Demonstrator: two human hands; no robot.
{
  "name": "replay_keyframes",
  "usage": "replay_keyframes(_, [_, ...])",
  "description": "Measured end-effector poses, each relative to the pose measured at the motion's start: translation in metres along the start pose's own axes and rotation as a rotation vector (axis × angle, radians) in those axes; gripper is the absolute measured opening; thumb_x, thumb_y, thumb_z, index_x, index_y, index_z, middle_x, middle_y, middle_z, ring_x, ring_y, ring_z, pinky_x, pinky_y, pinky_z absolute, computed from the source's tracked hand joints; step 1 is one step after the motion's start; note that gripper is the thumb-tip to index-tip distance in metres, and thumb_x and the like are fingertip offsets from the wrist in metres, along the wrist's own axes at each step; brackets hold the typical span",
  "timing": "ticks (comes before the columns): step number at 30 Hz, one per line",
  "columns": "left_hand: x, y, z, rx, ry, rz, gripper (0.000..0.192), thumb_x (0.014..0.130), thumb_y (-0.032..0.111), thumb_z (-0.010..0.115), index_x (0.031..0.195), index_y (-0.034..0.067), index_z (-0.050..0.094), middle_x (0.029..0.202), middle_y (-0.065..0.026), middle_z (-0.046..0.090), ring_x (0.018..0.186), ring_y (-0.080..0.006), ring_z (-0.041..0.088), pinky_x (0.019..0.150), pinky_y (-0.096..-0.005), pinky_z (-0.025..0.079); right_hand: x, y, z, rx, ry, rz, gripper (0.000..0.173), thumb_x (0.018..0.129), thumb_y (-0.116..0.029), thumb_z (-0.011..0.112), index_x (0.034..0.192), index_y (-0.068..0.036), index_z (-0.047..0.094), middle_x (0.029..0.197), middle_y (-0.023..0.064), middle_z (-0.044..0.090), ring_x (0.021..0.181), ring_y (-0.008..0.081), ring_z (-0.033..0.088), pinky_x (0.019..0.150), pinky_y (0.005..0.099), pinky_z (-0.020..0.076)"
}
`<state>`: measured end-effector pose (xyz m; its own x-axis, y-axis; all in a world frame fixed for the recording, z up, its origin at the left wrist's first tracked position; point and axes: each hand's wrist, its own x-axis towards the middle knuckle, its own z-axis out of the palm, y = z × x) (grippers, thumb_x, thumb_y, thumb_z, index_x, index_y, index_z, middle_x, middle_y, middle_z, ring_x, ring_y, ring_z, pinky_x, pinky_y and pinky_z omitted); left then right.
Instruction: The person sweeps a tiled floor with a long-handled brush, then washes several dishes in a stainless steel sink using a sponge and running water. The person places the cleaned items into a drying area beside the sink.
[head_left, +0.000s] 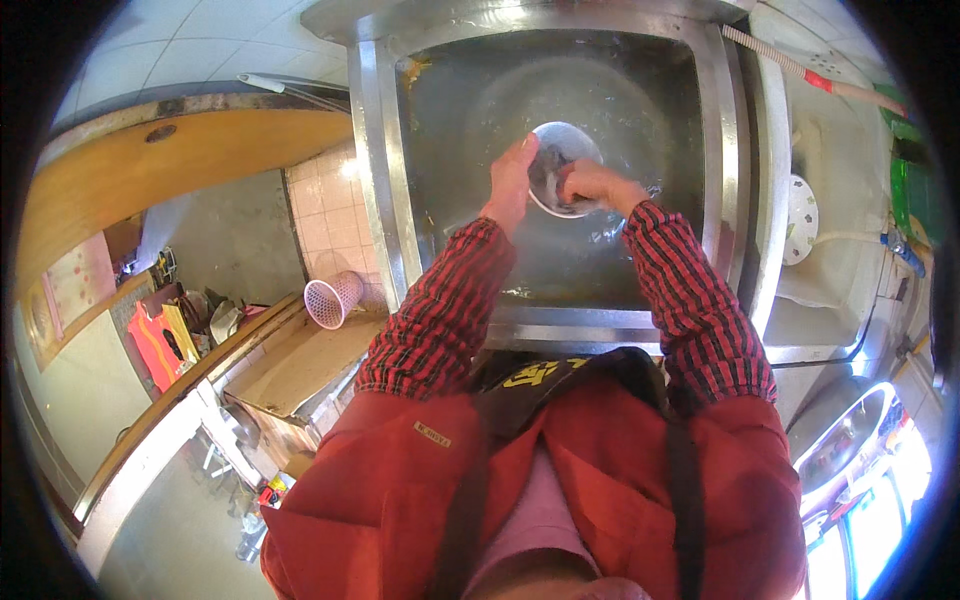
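Over the stainless steel sink (450, 270), a white bowl (574, 139) is tilted between my hands. My left hand (514, 180) grips the bowl's left rim, thumb on the edge. Inside the bowl are the fingers of my right hand (604, 186), curled against the inner wall. Something dark and grey shows in the bowl beside those fingers; whether it is a cloth, scourer or murky water I cannot tell. Red-and-black checked sleeves cover both forearms.
At the right a second, pale basin (814, 307) holds a plate with a leaf pattern (801, 219). A ribbed hose (776, 54) runs along its far side. To the left a pink mesh basket (334, 300) lies on its side on a brown board (300, 367).
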<state>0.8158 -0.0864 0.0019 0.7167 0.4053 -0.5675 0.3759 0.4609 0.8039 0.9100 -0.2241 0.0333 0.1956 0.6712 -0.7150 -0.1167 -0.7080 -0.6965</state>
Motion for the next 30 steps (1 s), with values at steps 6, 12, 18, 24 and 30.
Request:
replay_keyframes(6, [-0.018, 0.009, 0.017, -0.139, -0.023, -0.363, 0.068, 0.088, 0.063, 0.045, 0.127, 0.007, 0.05, 0.122, -0.0121, 0.056, 0.111, -0.0275, 0.055, 0.088, -0.0476, 0.048, 0.021, -0.003, 0.014, 0.048, 0.427, -0.031, 0.061, 0.08, -0.036, 0.062, 0.131, -0.005, 0.046, 0.127, 0.022, 0.053, 0.115, 0.0336, 0.054, 0.092, 0.0367, 0.0449])
replay_keyframes(12, [-0.012, 0.05, 0.001, -0.232, -0.193, -0.444, 0.083, 0.085, 0.074, 0.031, 0.131, 0.006, 0.046, 0.127, -0.0162, 0.051, 0.118, -0.0362, 0.049, 0.092, -0.0578, 0.043, -0.014, -0.007, 0.039, -0.064, 0.319, -0.413, 0.06, 0.082, -0.033, 0.07, 0.126, -0.001, 0.046, 0.109, 0.0203, 0.061, 0.103, 0.0281, 0.06, 0.087, 0.0393, 0.0466])
replay_keyframes(18, [-0.028, 0.055, -0.016, -0.158, -0.176, -0.459, 0.082, 0.091, 0.066, 0.03, 0.14, 0.0, 0.031, 0.139, -0.0177, 0.039, 0.127, -0.0331, 0.04, 0.104, -0.0525, 0.033, -0.037, -0.015, 0.013, 0.702, 0.526, -0.149, 0.057, 0.08, -0.033, 0.073, 0.118, 0.005, 0.053, 0.105, 0.0121, 0.065, 0.099, 0.0234, 0.062, 0.08, 0.0388, 0.052])
replay_keyframes(24, [-0.038, 0.038, -0.017, -0.568, -0.407, -0.31, 0.056, 0.094, 0.042, 0.049, 0.134, 0.003, 0.041, 0.134, -0.0092, 0.048, 0.12, -0.0251, 0.048, 0.105, -0.042, 0.035, -0.015, 0.01, 0.012, 1.391, 0.49, -0.243, 0.07, 0.082, -0.046, 0.067, 0.124, 0.006, 0.048, 0.12, 0.0176, 0.057, 0.107, 0.0276, 0.058, 0.091, 0.0414, 0.0481])
replay_keyframes(30, [-0.044, 0.049, -0.032, -0.513, -0.243, -0.068, 0.042, 0.087, 0.013, 0.064, 0.121, -0.005, 0.049, 0.121, -0.0121, 0.058, 0.112, -0.0247, 0.055, 0.099, -0.0377, 0.043, 0.007, 0.067, 0.008, -0.087, 0.976, -0.042, 0.065, 0.085, -0.039, 0.061, 0.125, 0.009, 0.046, 0.122, 0.0271, 0.054, 0.112, 0.038, 0.055, 0.095, 0.0429, 0.0442])
